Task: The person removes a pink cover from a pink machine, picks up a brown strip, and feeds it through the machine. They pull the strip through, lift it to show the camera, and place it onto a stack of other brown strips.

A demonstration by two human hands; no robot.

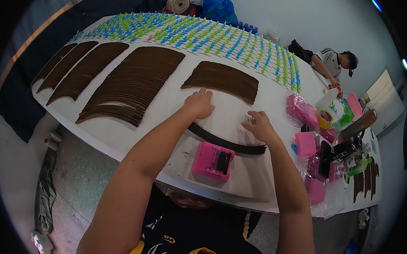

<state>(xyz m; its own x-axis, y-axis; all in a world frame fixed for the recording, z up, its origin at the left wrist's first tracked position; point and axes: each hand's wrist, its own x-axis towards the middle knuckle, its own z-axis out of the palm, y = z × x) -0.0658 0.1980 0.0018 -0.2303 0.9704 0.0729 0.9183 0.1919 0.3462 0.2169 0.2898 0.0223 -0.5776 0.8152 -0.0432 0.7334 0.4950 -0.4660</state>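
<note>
My left hand (200,104) is at the lower left edge of a short stack of curved brown strips (221,81), fingertips at its edge, fingers a little apart, nothing visible in them. To the right, below the same stack, my right hand (259,126) hovers over the white table (229,111) with thumb and fingers apart and holds nothing that shows. A dark curved strip (230,142) lies between my forearms. Just below it sits a pink device (213,161) with a black part on it.
Larger stacks of brown strips (135,81) lie at the left. Rows of green and blue pieces (216,37) cover the table's far side. Pink blocks (306,144), yellow tape (324,119) and a black phone (324,159) are on the right. A person (329,64) works at the far right.
</note>
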